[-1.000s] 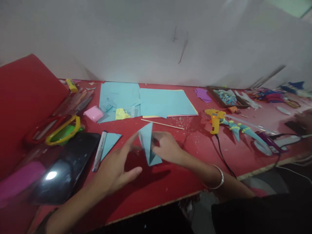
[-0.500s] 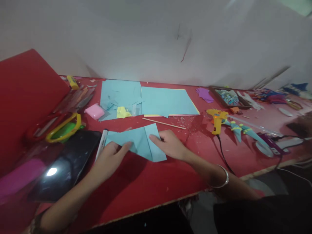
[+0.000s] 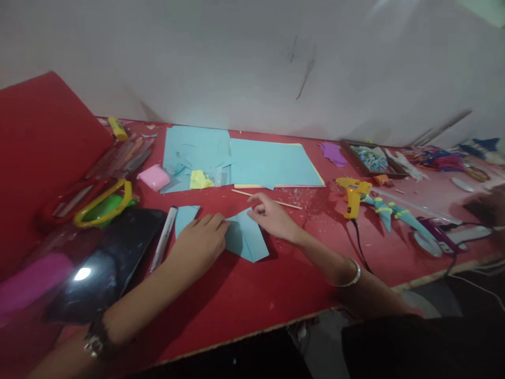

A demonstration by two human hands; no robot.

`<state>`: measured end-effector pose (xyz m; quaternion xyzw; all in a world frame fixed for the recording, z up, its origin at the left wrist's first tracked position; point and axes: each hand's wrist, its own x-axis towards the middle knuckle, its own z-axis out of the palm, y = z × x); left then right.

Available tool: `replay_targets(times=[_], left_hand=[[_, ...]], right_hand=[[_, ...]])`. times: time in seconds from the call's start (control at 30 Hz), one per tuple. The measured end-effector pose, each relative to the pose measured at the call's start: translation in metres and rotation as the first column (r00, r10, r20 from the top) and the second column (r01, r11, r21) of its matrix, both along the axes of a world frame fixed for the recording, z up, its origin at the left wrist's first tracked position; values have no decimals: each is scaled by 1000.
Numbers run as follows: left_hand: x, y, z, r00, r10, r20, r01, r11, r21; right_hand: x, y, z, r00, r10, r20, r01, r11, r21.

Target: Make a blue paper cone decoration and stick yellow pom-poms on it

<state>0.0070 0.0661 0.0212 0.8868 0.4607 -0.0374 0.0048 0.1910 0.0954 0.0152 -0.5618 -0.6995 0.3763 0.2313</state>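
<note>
Under my hands lies a folded light blue paper (image 3: 252,243) with a crease running down it. My left hand (image 3: 203,239) is closed at its left edge, fingers together and palm down, thumb hidden. My right hand (image 3: 276,218) hovers at the paper's top corner, fingers bent, thumb and forefinger apart. Left of my left hand, another bit of light blue paper (image 3: 185,216) shows; whether it joins the folded one is hidden. Right beside it rests a capped marker (image 3: 163,239). Just behind my right hand, a thin wooden stick (image 3: 290,204) lies on the table.
Light blue sheets (image 3: 272,163) lie at the back of the red table (image 3: 236,310). A yellow glue gun (image 3: 352,196) with a cord stands to the right. Yellow-handled scissors (image 3: 128,197) and a dark glossy panel (image 3: 106,268) are on the left. A tray (image 3: 398,171) sits at back right.
My left hand has turned palm down and moved right over the paper. My right hand has shifted up to the top corner, and its fingers have lifted. The paper now looks narrower.
</note>
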Motion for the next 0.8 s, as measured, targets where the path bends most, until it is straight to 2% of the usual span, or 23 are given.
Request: replay_targets(times=[0.1, 0.33, 0.5, 0.8], left_hand=[[7, 1, 0, 1000, 15, -22, -14, 1000, 23], [11, 1, -18, 1000, -8, -10, 9, 984, 177], [12, -1, -19, 1000, 2, -21, 2, 984, 177], [14, -2, -14, 1000, 0, -21, 3, 989, 146]], right_hand=[[1, -1, -8, 999, -7, -41, 8, 1000, 25], [-8, -15, -14, 996, -72, 56, 62, 985, 159], [-10, -20, -19, 985, -55, 163, 15, 971, 240], [-9, -21, -16, 970, -16, 243, -39, 975, 220]])
